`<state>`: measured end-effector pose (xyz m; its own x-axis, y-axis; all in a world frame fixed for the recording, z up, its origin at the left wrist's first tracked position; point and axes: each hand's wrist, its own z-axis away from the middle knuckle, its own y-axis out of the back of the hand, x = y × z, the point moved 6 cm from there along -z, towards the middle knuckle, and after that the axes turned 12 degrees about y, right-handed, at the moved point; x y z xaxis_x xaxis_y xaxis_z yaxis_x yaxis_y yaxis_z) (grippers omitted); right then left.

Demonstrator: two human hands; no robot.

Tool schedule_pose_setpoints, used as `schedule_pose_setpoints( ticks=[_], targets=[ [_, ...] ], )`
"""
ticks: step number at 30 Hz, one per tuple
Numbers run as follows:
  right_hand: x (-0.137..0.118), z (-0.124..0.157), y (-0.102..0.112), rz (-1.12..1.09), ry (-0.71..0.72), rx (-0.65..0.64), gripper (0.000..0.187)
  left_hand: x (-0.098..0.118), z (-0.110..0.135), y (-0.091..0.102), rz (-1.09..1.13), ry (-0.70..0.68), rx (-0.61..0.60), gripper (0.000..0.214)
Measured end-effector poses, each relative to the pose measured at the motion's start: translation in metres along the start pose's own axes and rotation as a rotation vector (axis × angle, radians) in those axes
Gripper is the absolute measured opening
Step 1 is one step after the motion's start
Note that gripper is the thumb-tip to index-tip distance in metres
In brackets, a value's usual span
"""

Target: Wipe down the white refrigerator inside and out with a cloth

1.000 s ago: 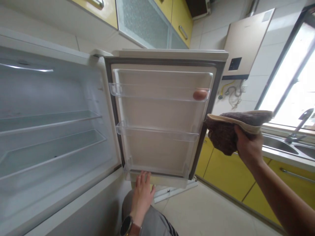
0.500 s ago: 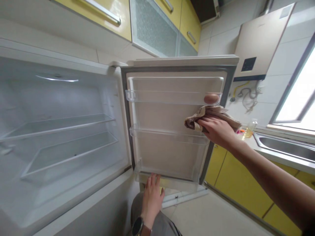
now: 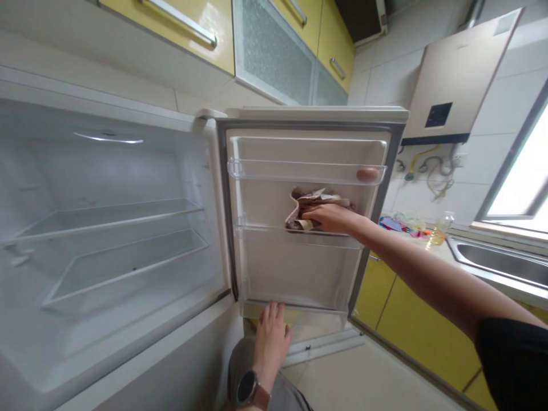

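Observation:
My right hand [image 3: 327, 217] presses a crumpled brown and beige cloth [image 3: 295, 214] at the middle shelf of the open fridge door [image 3: 286, 268]. Part of the cloth hangs over this clear door shelf [image 3: 342, 241]. Fingers outstretched, my left hand [image 3: 272, 337] rests at the bottom door shelf [image 3: 308, 317] and holds nothing. A dark watch [image 3: 247, 388] is on the left wrist. One brown egg [image 3: 367, 174] lies at the right end of the top door shelf [image 3: 291, 171].
Left of the door is the lit fridge interior with two glass shelves [image 3: 124, 257]. At right stand yellow cabinets [image 3: 423, 319], a sink [image 3: 505, 260] and a bottle of yellow liquid [image 3: 439, 231]. A water heater [image 3: 462, 74] hangs on the wall above yellow wall cabinets' level.
My right hand has moved the cloth leftward along the door, from near the right edge to the middle. The door has swung slightly. My left hand stays at the bottom shelf.

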<state>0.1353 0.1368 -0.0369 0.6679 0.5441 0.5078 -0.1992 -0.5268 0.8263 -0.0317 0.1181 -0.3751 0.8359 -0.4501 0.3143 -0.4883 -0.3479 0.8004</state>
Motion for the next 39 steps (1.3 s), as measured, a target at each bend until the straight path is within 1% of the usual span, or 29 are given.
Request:
schedule_pose_setpoints(
  ticks=[3, 4, 7, 10, 12, 13, 15, 16, 18, 21, 25, 28, 30, 32, 35, 37, 39],
  targets=[
    [-0.01, -0.035, -0.011, -0.059, 0.128, -0.121, 0.036, -0.003, 0.003, -0.004, -0.017, -0.005, -0.011, 0.053],
    [-0.011, -0.049, -0.01, -0.054, 0.134, -0.127, 0.036, -0.004, 0.004, -0.006, -0.026, -0.003, -0.017, 0.054],
    [-0.014, -0.09, 0.0, 0.008, 0.144, -0.088, 0.033, -0.007, 0.007, -0.01, -0.065, 0.01, -0.039, 0.057],
    [-0.015, -0.124, 0.007, 0.089, 0.076, -0.01, 0.033, -0.009, 0.011, -0.013, -0.099, 0.007, -0.047, 0.059],
    [-0.024, -0.139, 0.003, 0.114, 0.092, -0.006, 0.035, -0.011, 0.014, -0.012, -0.115, 0.001, -0.04, 0.058],
    [-0.031, -0.143, -0.001, 0.113, 0.122, -0.03, 0.036, -0.012, 0.015, -0.011, -0.117, 0.001, -0.037, 0.057],
    [-0.043, -0.146, -0.01, 0.091, 0.166, -0.112, 0.037, -0.014, 0.016, -0.007, -0.106, 0.01, -0.041, 0.056],
    [-0.047, -0.145, -0.013, 0.078, 0.162, -0.154, 0.037, -0.014, 0.017, -0.005, -0.092, 0.016, -0.046, 0.055],
    [-0.05, -0.137, -0.01, 0.067, 0.123, -0.212, 0.037, -0.015, 0.018, -0.001, -0.055, 0.031, -0.062, 0.054],
    [-0.047, -0.113, 0.004, 0.079, 0.017, -0.262, 0.035, -0.017, 0.018, 0.004, -0.001, 0.056, -0.09, 0.054],
    [-0.034, -0.058, 0.022, 0.111, -0.181, -0.317, 0.039, -0.016, 0.02, 0.006, 0.041, 0.081, -0.152, 0.06],
    [-0.026, -0.016, 0.028, 0.151, -0.253, -0.364, 0.041, -0.011, 0.019, 0.008, 0.064, 0.097, -0.2, 0.064],
    [-0.021, 0.005, 0.034, 0.167, -0.255, -0.293, 0.041, -0.008, 0.018, 0.01, 0.083, 0.102, -0.221, 0.067],
    [-0.015, 0.022, 0.04, 0.162, -0.248, -0.178, 0.042, -0.005, 0.016, 0.011, 0.1, 0.109, -0.237, 0.071],
    [-0.01, 0.042, 0.049, 0.113, -0.261, 0.014, 0.05, -0.004, 0.014, 0.006, 0.105, 0.117, -0.275, 0.08],
    [-0.017, 0.053, 0.058, 0.063, -0.201, 0.169, 0.057, -0.003, 0.014, 0.001, 0.105, 0.112, -0.309, 0.085],
    [-0.034, 0.066, 0.068, 0.006, -0.08, 0.324, 0.058, -0.004, 0.013, -0.003, 0.115, 0.12, -0.336, 0.088]
  ],
)
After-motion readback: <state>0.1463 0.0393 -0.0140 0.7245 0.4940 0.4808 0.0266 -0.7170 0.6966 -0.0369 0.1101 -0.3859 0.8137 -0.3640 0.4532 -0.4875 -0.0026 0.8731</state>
